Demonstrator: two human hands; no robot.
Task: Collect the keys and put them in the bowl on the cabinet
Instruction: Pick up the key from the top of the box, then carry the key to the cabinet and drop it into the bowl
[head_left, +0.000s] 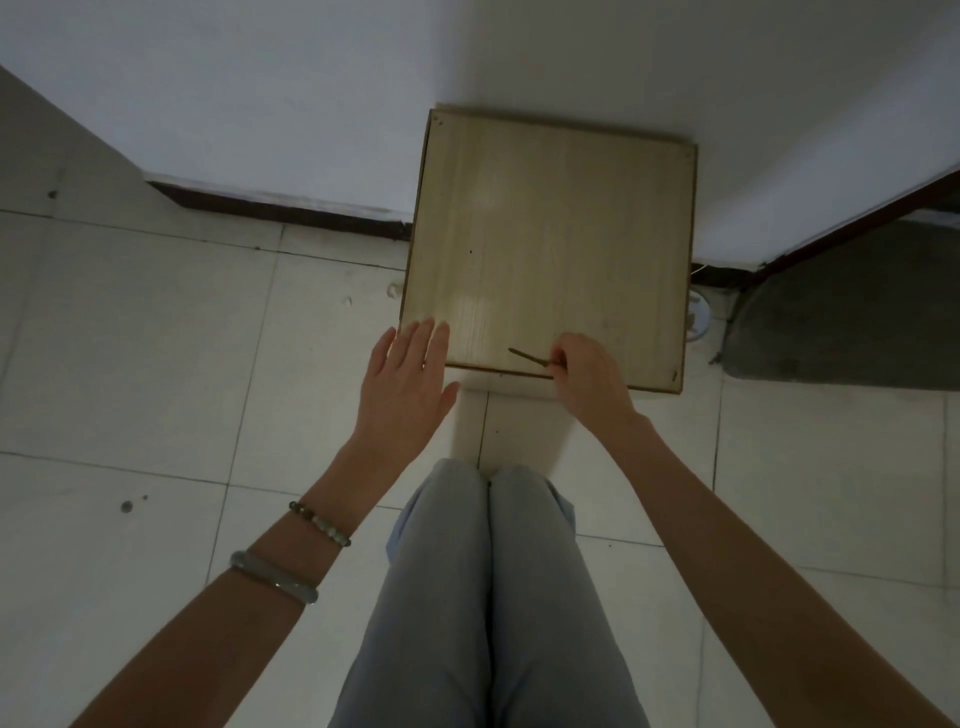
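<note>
Over the front edge of the cabinet, right hand curled with fingertips pinched on a thin key lying on the wood, left hand flat, fingers spread, hovering at the near-left corner.

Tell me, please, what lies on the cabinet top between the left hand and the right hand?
In the head view, only bare wood of the cabinet top separates the left hand from the thin key pinched in the right hand.
</note>
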